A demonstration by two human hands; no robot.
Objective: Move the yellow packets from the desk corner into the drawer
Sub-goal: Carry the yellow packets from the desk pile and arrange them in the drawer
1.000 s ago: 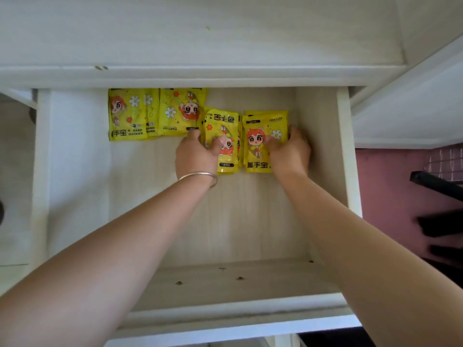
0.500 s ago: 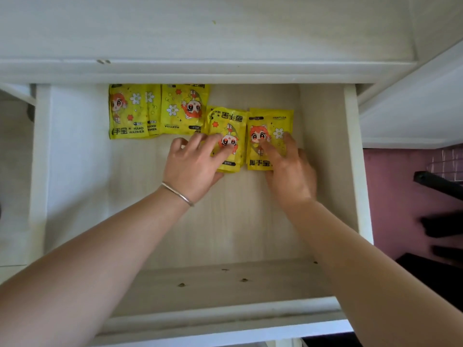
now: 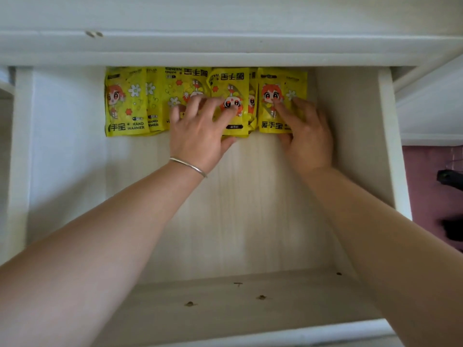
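Yellow hand-warmer packets point(image 3: 126, 101) are lining the drawer point(image 3: 350, 151) back; left hand point(image 3: 200, 132) and right hand point(image 3: 307, 137) are pressing them, fingers spread.

Your left hand point(image 3: 198, 139) is covering the middle yellow packets point(image 3: 225, 82), your right hand point(image 3: 309, 141) is hiding the rightmost packet point(image 3: 275, 80) corner.

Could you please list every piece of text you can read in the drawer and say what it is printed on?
"HAND WARMER": leftmost packet, bottom edge.
"手宝": same packet, beside it.
"暖手宝": rightmost packet, lower left.
"暖手宝", upside down: middle packet, top.
Smaller print on the packets: too blurred to read.
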